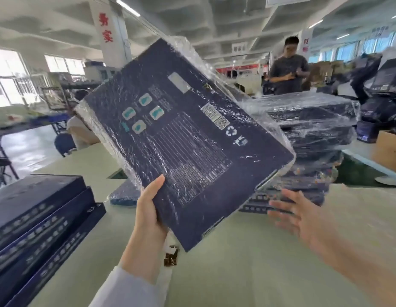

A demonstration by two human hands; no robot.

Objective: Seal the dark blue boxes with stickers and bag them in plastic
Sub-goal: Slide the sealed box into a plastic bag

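the left grip (pixel 149 209) curls round the low edge of a dark blue box (pixel 192 138) and holds it up, tilted, above the counter (pixel 237 267). a plastic bag (pixel 257 105) is over the box. the right grip (pixel 303 220) is wide open, near the box, holding nothing. bagged boxes (pixel 314 129) sit stacked behind.

Bare pale green table (pixel 237 273) runs from 4 to 6 o'clock, the widest way through, below the right hand (pixel 303 220) with its fingers spread. A stack of unbagged boxes (pixel 37 218) walls off 8 o'clock. A tall pile of wrapped boxes (pixel 308 138) blocks 2 to 3 o'clock. The tilted bagged box (pixel 188 140), gripped by the left hand (pixel 150 209), fills the centre. Small dark pieces (pixel 171 255) lie on the table beneath its lower corner.
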